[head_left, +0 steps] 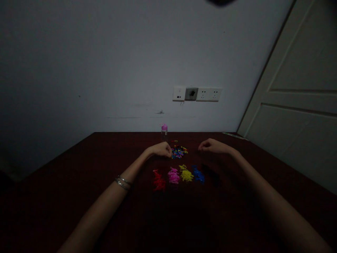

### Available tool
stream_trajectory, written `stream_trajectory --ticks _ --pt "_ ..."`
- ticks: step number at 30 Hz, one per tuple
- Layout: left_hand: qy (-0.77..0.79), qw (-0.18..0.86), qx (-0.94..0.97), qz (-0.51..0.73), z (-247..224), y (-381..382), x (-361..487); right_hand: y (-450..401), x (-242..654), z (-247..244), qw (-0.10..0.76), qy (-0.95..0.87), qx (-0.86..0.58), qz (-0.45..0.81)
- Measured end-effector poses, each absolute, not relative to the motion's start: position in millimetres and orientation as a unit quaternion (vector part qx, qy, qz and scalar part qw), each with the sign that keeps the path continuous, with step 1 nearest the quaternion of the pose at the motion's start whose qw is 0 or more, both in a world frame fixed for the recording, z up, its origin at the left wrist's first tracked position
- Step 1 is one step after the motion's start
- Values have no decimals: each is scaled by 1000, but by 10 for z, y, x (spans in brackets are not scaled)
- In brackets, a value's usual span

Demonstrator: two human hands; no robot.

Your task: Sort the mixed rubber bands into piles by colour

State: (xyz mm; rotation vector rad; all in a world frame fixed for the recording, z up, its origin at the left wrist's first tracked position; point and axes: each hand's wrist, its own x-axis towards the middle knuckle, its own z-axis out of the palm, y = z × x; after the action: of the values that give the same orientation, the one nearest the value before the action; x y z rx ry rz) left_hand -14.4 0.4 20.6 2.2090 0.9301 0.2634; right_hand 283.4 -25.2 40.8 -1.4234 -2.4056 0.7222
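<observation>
My left hand (163, 149), fingers curled closed, is at the left edge of a mixed pile of small coloured bands (179, 151); whatever it may hold is too small to make out. To the right of that pile, my right hand (207, 146) has its fingers bent together, with their tips hard to see. Nearer the camera lie separate heaps in a row: red (159, 181), pink (173, 175), yellow (186, 174), blue (198, 174) and a very dark one (212, 175).
A clear bottle with a pink cap (164, 128) stands behind the mixed pile, near the wall. The dark red table (126, 144) meets the wall, which carries sockets (209, 94). A flat strip (234, 135) lies at the back right, beside a pale door (297, 105).
</observation>
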Motion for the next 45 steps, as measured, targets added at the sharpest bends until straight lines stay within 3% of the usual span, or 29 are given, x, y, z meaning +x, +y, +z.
stream_trajectory --ticks 10,19,24,29,37,45 --pt "300 337 892 18 136 -202 752 -241 2838 380 131 -832 -477 252" --pt "295 330 896 2 -42 -137 816 -210 2845 357 130 -834 -473 253" --pt "293 366 881 55 40 -43 564 -213 2829 337 136 -834 -473 250" --pt "347 363 844 190 83 198 59 -224 2784 299 152 -817 -505 235" --pt "489 357 724 331 -188 431 -499 -110 2649 41 208 -809 -511 205" --pt "512 383 650 411 -344 455 -570 237 2479 -109 241 -787 -555 122"
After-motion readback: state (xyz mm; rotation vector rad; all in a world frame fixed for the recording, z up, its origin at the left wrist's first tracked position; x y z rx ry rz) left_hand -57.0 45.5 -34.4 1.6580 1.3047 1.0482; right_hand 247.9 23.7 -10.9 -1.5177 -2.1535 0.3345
